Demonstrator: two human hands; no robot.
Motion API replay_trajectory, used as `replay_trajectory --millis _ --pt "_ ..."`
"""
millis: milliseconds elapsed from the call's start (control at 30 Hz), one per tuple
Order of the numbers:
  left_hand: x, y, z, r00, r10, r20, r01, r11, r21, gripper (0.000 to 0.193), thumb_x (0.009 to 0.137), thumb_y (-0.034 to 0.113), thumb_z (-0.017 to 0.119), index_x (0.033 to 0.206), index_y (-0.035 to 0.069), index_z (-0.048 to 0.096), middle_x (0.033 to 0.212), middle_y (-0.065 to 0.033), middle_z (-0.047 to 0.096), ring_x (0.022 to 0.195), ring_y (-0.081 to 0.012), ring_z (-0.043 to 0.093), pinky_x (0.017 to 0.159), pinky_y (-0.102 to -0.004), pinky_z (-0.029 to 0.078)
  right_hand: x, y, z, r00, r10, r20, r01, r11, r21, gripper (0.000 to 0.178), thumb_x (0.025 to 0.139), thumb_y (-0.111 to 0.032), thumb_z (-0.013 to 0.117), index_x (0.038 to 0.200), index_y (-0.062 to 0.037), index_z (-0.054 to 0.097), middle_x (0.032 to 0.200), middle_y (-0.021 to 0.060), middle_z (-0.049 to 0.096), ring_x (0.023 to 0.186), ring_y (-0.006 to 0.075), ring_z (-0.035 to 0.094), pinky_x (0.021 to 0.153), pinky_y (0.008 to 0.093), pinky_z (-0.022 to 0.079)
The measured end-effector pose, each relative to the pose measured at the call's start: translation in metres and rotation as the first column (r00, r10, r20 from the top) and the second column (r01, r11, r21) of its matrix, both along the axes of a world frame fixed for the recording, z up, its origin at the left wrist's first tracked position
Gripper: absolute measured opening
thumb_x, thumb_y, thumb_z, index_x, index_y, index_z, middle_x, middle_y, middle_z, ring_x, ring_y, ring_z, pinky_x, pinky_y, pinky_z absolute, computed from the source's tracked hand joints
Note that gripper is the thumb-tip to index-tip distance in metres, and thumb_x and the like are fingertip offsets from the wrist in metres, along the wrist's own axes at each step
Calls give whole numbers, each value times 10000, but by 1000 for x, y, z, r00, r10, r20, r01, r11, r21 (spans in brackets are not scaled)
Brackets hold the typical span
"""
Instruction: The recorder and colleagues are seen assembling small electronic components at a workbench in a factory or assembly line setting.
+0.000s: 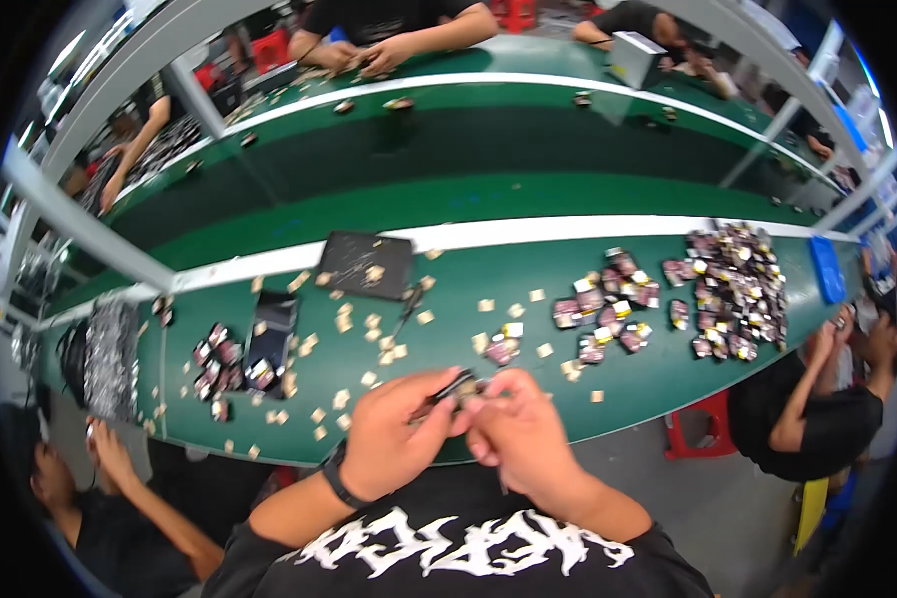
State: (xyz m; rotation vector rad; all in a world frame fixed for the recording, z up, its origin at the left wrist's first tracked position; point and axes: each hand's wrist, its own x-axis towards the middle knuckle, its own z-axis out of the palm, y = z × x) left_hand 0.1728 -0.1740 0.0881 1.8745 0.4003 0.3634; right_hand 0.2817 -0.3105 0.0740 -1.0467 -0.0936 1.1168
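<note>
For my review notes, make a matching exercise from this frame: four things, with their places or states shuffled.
1. Left hand
2. Blue tray
3. Red stool
4. Flat black square

A. Near the white rail, tan pieces on it
B. Fingers on a small part
C. Right of the largest heap
D. On the floor

Pairs: 1-B, 2-C, 3-D, 4-A

This looks like a factory assembly workshop: a long green desk carries small parts heaped at right, grey metal framing stands at left, and co-workers line the frame's edges.
</note>
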Motion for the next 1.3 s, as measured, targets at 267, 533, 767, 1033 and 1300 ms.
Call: replay_trajectory --millis 267,533,767,1033,1300 --pt "1 -1 -25 978 205 42 -159 856 -492 249 934 -52 564 1181 -85 568 1021 -111 665 868 -138 659 756 -250 567 -5 12 -34 997 63 40 -66 993 94 183 988 -101 559 1015 -105 378 779 72 633 550 79 497 455 226 360" --pt "7 -5 -20 971 224 -79 -224 749 -623 195 937 -16 548 1127 -51 573 966 -104 671 778 -130 675 672 -225 594 0 -3 -33 917 130 376 -133 991 -17 170 992 -132 560 1037 -59 413 752 41 635 568 70 508 497 243 395" --pt "2 -3 -27 977 211 -33 -195 816 -544 178 910 -56 574 1088 -48 565 961 -108 658 827 -134 665 691 -239 593 12 -8 -25 692 103 715 22 986 -163 215 967 -247 643 975 -34 675 677 15 610 602 49 484 520 251 372" --pt "6 -1 -16 979 193 65 -141 873 -466 174 900 -71 583 1071 -53 558 949 -121 653 815 -149 663 715 -274 588 19 -17 -10 732 -38 680 51 999 0 308 1033 -267 526 1197 -45 663 701 25 583 634 59 493 574 237 411" --pt "7 9 -17 967 254 32 -189 792 -581 195 899 -46 593 1088 -28 546 943 -121 663 819 -182 693 690 -260 595 5 -39 -14 964 225 -141 -179 943 280 487 1086 -395 284 1495 -137 339 674 0 475 491 58 329 459 195 291"
